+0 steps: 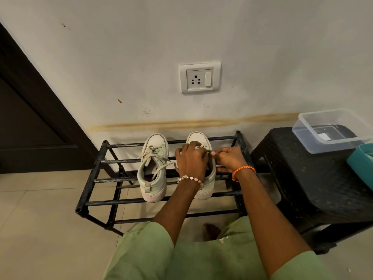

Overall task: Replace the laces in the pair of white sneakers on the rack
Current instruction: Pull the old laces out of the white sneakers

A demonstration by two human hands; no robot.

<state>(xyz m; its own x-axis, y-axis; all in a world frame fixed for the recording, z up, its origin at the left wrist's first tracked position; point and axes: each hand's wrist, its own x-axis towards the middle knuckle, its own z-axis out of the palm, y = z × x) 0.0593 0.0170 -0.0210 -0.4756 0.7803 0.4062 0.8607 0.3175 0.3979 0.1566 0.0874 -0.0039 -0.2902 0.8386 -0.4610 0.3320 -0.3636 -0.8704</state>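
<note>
Two hands [191,158] [228,160] cover right sneaker [198,139] beside stool [302,178].

Most of the right-hand white canvas sneaker [198,139] is covered by the two hands, its lace being too small to be told apart between the fingers [212,152], while the teal plastic tub [361,164] is cut off by the right edge.

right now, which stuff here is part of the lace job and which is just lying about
Part of the job:
- right sneaker, both hands on it
- lace, pinched by left hand and right hand
- left sneaker, still laced
- black rack

Just lying about:
- black stool
- clear plastic tub on the stool
- teal container
- wall socket
</note>
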